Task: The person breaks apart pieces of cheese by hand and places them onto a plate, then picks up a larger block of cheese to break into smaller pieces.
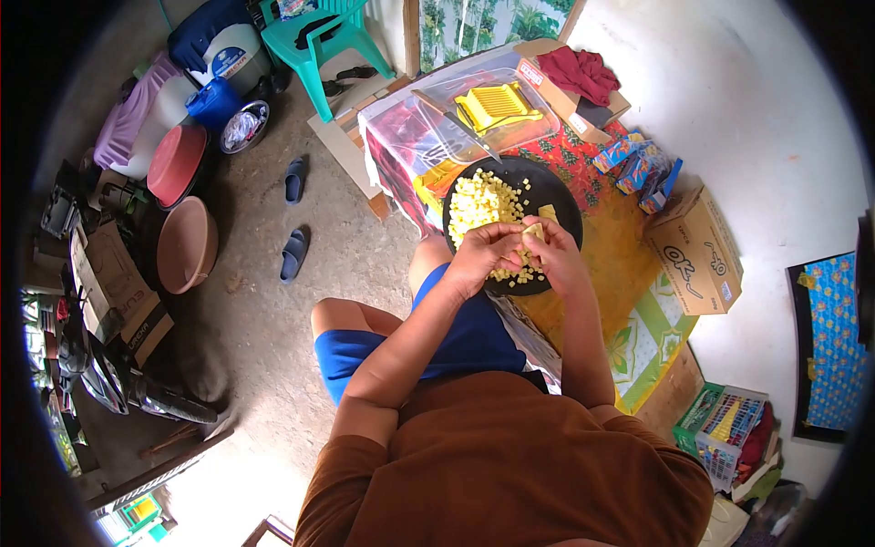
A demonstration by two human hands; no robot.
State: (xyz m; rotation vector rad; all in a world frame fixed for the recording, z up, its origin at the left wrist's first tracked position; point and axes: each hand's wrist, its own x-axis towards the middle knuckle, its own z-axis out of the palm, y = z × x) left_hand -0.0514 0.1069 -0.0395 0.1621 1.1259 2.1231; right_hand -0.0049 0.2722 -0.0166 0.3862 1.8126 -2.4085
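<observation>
Mid-frame, the right hand (561, 260) pinches a pale yellow piece (534, 232) over the black pan (567, 193). The left hand (489, 255) comes in from the piece's left; I cannot tell whether its fingertips grip it. The cubes (479, 199) lie up and left.

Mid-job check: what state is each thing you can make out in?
Right hand: pinching the pale yellow piece
Left hand: fingertips at that piece, grip unclear
Black tray: upright, partly filled
Yellow cubes: cut, mostly heaped, some scattered
Knife: lying unheld
Dark red cloth: crumpled
Dark slippers: unworn, on the floor
Green chair: standing
</observation>
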